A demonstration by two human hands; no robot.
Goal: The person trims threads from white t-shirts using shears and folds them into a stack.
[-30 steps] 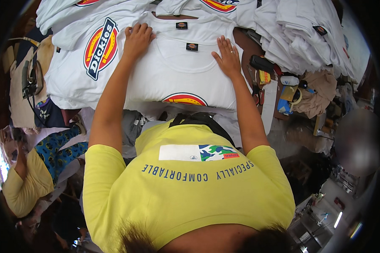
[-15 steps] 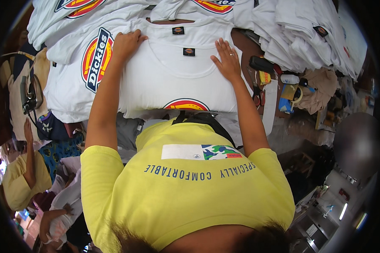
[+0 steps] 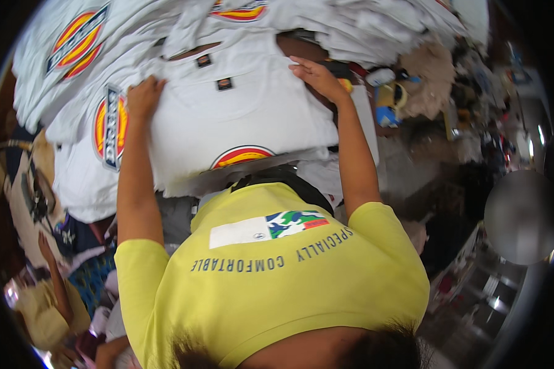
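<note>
A folded white shirt (image 3: pixel 252 129) lies on a brown surface (image 3: pixel 298 48) directly in front of a person in a yellow top (image 3: pixel 301 270), between their outstretched arms. The left hand (image 3: pixel 143 98) is at the shirt's left shoulder side, its fingers bent and loosely closed; whether they pinch the fabric or merely rest on it cannot be told. The right hand (image 3: pixel 323 83) is at the opposite shoulder side, open, fingers stretched inward toward the neckline, with nothing visibly gripped; whether its fingertips touch the cloth is unclear. Having a hand on either side probably helps keep the upper part flat and even. The shirt's place close to the body seems chosen so that both arms can reach it, with a pile of white garments (image 3: pixel 363 27) beyond and another white shirt with an emblem (image 3: pixel 111 126) to the left.

The neckline points away from the person and leans slightly left, with two small black labels (image 3: pixel 225 83) near it. A red and yellow print (image 3: pixel 243 157) shows at the near fold. The neck-to-fold line runs away from the body; folded, the shirt looks nearly square, so its longer axis is hard to judge.
</note>
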